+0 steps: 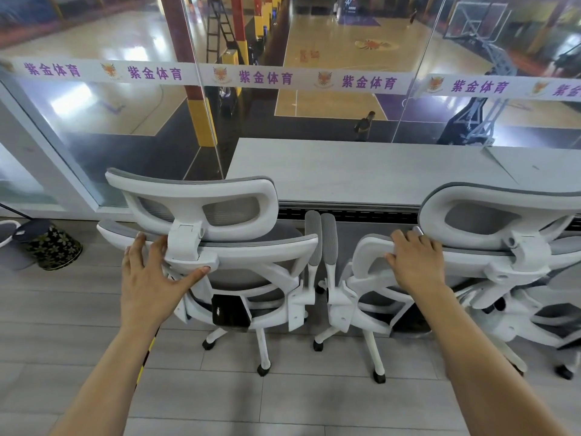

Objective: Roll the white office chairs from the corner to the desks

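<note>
Left hand (151,275) gripped left chair (257,250) back, right hand (415,262) gripped right chair (471,256) back, both against the bench (361,174).

office overlooking a basketball court (333,58): desk (361,174), office chairs (239,247).
</note>
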`<state>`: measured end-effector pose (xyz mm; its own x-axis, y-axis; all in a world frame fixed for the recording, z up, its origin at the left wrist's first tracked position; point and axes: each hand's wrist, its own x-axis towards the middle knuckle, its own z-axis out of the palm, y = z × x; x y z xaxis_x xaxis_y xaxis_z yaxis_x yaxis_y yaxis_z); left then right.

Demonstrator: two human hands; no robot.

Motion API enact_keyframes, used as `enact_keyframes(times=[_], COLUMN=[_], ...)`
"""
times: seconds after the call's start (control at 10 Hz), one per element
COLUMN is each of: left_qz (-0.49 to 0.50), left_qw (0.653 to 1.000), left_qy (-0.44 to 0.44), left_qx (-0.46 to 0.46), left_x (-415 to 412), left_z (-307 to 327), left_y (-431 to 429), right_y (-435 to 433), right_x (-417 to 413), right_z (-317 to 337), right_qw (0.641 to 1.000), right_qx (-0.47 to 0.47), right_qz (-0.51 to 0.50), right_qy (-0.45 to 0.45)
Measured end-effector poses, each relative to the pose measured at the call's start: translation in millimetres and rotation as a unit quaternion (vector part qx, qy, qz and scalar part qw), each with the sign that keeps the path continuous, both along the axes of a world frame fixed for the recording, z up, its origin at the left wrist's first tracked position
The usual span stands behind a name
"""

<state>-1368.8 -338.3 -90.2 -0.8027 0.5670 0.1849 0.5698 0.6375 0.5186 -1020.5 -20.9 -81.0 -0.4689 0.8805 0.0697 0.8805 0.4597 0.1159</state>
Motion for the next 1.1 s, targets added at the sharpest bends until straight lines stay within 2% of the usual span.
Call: enact_keyframes(times=[0.3,0.5,0.7,0.8,1.0,1.1], left_qz=[0.012,0.020,0.047,0.043,-0.091,-0.122], left_qw=[1.000,0.996,0.998,0.999,0.995,0.991], left_qy=[-0.027,-0.054,-0.030,-0.026,0.024,0.051], left_qx=[-0.002,0.067,0.032,0.015,0.029,0.036], left_x=[18,64,121,146,198,220], left_z=[-1,-10,-22,-15,7,13], left_y=[4,2,-15,-19,-39,-49], right_y=[1,0,-10,-29,-89,-118], right_x=[-1,6,6,11,61,81], right_z=[-2,-15,-25,-18,-7,-6], right_qw=[1.000,0.989,0.966,0.951,0.947,0.946], right_qx=[0.014,0.062,0.079,0.057,-0.026,-0.021], right_qz=[0.008,0.041,0.076,0.122,0.099,0.102], right_qy=[0.026,0.132,0.235,0.278,0.303,0.307])
